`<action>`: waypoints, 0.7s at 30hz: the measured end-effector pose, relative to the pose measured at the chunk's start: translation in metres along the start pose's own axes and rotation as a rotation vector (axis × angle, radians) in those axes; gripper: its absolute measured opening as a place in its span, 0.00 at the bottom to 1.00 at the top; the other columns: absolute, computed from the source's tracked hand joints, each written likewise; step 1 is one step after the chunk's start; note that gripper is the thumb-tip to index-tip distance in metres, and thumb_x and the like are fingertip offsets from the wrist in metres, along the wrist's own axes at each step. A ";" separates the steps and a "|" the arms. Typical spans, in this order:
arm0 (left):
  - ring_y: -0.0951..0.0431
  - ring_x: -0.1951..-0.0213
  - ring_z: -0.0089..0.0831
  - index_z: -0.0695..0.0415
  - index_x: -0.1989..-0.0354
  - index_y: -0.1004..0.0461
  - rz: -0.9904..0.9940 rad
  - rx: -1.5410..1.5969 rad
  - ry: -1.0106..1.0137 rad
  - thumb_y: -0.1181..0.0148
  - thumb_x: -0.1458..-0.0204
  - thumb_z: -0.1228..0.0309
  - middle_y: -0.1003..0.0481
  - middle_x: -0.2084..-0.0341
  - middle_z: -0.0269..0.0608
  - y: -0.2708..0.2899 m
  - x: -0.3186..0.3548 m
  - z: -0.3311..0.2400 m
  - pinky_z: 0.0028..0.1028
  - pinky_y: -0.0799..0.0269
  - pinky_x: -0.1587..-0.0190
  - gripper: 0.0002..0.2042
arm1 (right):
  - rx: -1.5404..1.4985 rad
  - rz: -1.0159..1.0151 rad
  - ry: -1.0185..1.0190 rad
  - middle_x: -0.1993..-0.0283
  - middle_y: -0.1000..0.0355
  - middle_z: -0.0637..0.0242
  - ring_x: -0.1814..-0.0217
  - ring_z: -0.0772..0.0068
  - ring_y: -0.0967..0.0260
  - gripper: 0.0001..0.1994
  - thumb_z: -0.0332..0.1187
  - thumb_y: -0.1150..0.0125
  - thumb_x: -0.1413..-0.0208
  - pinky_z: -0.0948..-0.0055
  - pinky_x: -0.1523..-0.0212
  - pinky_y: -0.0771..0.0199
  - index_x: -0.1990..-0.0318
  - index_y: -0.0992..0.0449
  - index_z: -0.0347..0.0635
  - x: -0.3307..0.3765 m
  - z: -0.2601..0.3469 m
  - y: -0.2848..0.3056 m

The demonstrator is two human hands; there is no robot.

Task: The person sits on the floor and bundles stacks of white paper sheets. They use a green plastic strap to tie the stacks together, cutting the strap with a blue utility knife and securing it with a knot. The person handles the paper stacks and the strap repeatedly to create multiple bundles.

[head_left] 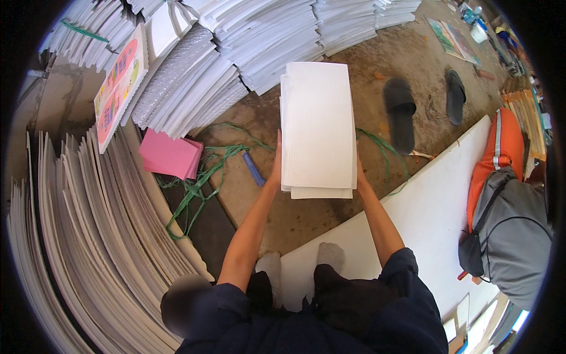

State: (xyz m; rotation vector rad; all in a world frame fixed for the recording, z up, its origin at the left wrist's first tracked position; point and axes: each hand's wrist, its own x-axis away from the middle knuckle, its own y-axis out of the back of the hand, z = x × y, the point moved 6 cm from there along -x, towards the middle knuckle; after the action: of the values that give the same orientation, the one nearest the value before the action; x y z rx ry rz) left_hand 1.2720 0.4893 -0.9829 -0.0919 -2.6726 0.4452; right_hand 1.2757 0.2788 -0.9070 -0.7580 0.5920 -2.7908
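Observation:
Between my two hands, held up over the floor, is a thick stack of white paper sheets (316, 127) with fine lines across the top sheet. A lower part of the stack sticks out unevenly at its near end. My left hand (276, 166) grips its left side and my right hand (359, 172) its right side. The fingers of both are mostly hidden by the stack. Beneath and to the left of it, tangled green plastic strapping (203, 180) and a blue tube-like piece (253, 169) lie on the floor.
Piles of white paper (259, 44) line the far side. Large boards or sheets (112, 236) stand on the left, near pink cards (171, 154). Black slippers (400, 115) lie at the right, beyond a white board (424, 183) on the floor. A grey and orange bag (510, 224) sits at far right.

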 end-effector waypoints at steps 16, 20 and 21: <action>0.61 0.37 0.39 0.50 0.37 0.75 0.101 -0.069 -0.038 0.73 0.50 0.37 0.68 0.36 0.43 -0.021 -0.012 -0.007 0.36 0.58 0.38 0.39 | 0.070 -0.171 0.031 0.49 0.39 0.59 0.50 0.69 0.38 0.32 0.54 0.62 0.43 0.71 0.52 0.33 0.40 0.50 0.38 -0.001 -0.023 0.035; 0.60 0.37 0.37 0.49 0.37 0.73 0.134 0.011 -0.035 0.74 0.47 0.41 0.66 0.36 0.42 -0.054 -0.013 -0.025 0.34 0.58 0.38 0.37 | 0.048 -0.102 0.084 0.39 0.52 0.58 0.39 0.65 0.52 0.38 0.61 0.71 0.47 0.67 0.42 0.47 0.37 0.59 0.43 -0.012 -0.027 0.069; 0.60 0.37 0.36 0.49 0.37 0.72 0.112 0.010 -0.066 0.74 0.47 0.41 0.66 0.36 0.42 -0.056 -0.008 -0.037 0.33 0.58 0.38 0.36 | 0.043 -0.082 0.054 0.37 0.55 0.58 0.37 0.64 0.55 0.39 0.64 0.74 0.48 0.66 0.40 0.50 0.36 0.61 0.44 -0.012 -0.024 0.062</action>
State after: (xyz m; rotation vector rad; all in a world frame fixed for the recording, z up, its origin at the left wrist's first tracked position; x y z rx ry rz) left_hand 1.2947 0.4464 -0.9363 -0.2292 -2.7386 0.5054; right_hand 1.2779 0.2342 -0.9569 -0.7160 0.5191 -2.8972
